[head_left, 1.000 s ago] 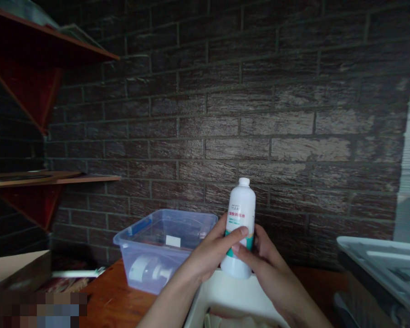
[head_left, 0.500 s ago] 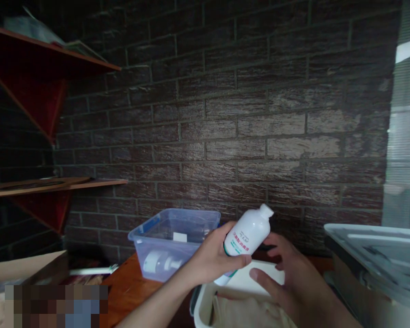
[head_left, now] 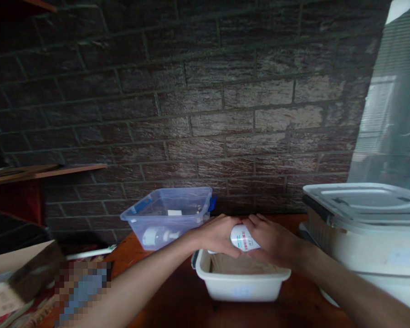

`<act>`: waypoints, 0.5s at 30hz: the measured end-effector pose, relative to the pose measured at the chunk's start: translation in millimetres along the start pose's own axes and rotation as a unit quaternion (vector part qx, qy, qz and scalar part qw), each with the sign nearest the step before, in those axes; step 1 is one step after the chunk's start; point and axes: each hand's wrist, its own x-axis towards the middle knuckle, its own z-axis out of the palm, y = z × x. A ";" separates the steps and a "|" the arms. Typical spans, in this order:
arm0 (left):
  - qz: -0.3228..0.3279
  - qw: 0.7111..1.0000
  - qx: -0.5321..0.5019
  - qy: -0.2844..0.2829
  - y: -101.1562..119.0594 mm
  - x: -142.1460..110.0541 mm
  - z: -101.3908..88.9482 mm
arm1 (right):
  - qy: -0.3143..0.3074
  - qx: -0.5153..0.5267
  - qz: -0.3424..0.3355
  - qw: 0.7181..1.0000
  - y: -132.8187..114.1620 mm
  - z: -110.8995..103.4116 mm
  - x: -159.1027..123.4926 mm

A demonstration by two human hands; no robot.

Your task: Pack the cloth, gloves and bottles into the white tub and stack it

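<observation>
A white plastic bottle (head_left: 243,238) with red and green print lies sideways between my hands, over a cream plastic bin (head_left: 242,288). My left hand (head_left: 218,234) is closed round its left end, the base. At the other end, my right hand (head_left: 271,238) wraps the shoulder and hides the neck and cap. Inside the bin there is something pale tan, mostly covered by my hands and the bottle. Just to the left stands a clear bluish plastic box (head_left: 187,226), and a pump bottle (head_left: 160,236) shows lying in it.
Lidded cream bins (head_left: 365,237) are stacked on the right of the wooden table (head_left: 171,291). An open cardboard box (head_left: 23,273) sits at lower left, below a wall shelf (head_left: 68,171). A dark brick wall (head_left: 205,114) rises behind the table.
My right hand has closed on the bottle's cap end; before, it was open beside it. The bottle has come down and tipped from slanting upward to lying nearly level. The camera view has shifted.
</observation>
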 end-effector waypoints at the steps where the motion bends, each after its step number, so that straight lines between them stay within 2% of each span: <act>1: -0.003 1.000 -0.003 -0.002 -3.6 -2.0 0.4 | 0.001 0.014 -0.010 1.000 3.3 2.8 0.7; 8: -0.013 0.997 0.071 -0.020 -20.9 -23.9 6.7 | -0.019 0.072 0.015 0.997 20.2 18.9 3.0; 15: -0.035 0.988 0.145 -0.040 -31.3 -25.2 19.1 | -0.030 0.068 0.027 0.997 19.6 32.9 14.0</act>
